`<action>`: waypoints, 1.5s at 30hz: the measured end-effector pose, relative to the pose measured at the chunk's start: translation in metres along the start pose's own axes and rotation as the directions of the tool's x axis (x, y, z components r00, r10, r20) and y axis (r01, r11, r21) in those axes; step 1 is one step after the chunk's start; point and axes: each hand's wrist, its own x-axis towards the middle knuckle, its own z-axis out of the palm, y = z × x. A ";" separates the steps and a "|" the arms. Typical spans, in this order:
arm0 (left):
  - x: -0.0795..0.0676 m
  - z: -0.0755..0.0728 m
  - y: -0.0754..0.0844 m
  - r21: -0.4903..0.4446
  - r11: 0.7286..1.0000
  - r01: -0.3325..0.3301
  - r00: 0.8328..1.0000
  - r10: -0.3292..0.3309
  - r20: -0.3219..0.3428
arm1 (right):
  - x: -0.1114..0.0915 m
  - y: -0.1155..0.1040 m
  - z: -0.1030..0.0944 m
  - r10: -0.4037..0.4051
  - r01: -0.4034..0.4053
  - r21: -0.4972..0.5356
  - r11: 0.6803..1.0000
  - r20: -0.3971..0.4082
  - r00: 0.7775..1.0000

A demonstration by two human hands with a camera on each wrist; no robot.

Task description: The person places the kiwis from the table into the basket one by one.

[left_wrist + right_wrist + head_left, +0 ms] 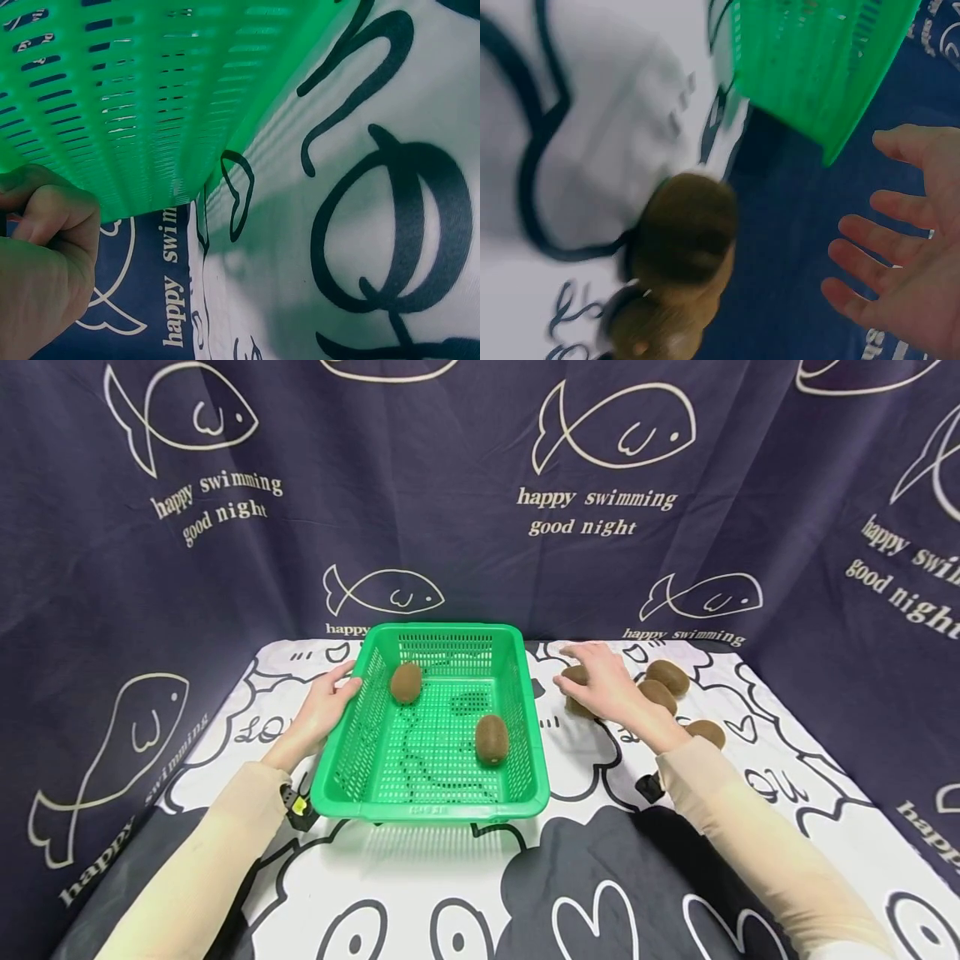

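Observation:
A green plastic basket (431, 812) holds two brown kiwis, one kiwi (406, 682) toward the back left and another kiwi (492, 739) by the right wall. My left hand (324, 702) grips the basket's left rim; its curled fingers show against the slotted wall in the left wrist view. To the right of the basket, my right hand (606, 683) hovers over a kiwi (576, 703) on the cloth, partly covering it in the head view. The right wrist view shows that hand with fingers (885, 238) spread and nothing held, beside the kiwis (686, 229).
Several more kiwis lie right of my right hand: one kiwi (667, 677) at the back, a neighbouring kiwi (657, 696) and a nearer kiwi (706, 732) partly behind the wrist. A printed black-and-white cloth (405, 868) covers the table. Behind hangs a dark blue fish-print curtain (480, 543).

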 end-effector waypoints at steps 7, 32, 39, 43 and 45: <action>-0.002 0.001 0.000 -0.022 1.000 0.010 1.000 -0.010 0.000 | -0.013 0.027 0.005 -0.025 0.026 -0.013 1.000 0.025 0.999; 0.000 0.000 0.000 -0.048 0.999 0.020 1.000 -0.020 -0.003 | -0.028 0.045 0.029 0.003 0.018 -0.184 0.983 0.115 0.993; -0.001 0.000 0.001 -0.033 0.999 0.008 1.000 -0.008 -0.011 | -0.029 0.045 0.028 0.034 -0.008 -0.200 0.980 0.128 0.991; -0.002 0.001 0.002 -0.033 0.999 0.006 1.000 -0.006 -0.013 | -0.030 0.043 0.027 0.052 -0.021 -0.204 0.979 0.148 0.988; -0.002 0.001 0.002 -0.036 0.999 0.006 1.000 -0.006 -0.013 | -0.029 0.042 0.026 0.056 -0.022 -0.210 0.978 0.155 0.986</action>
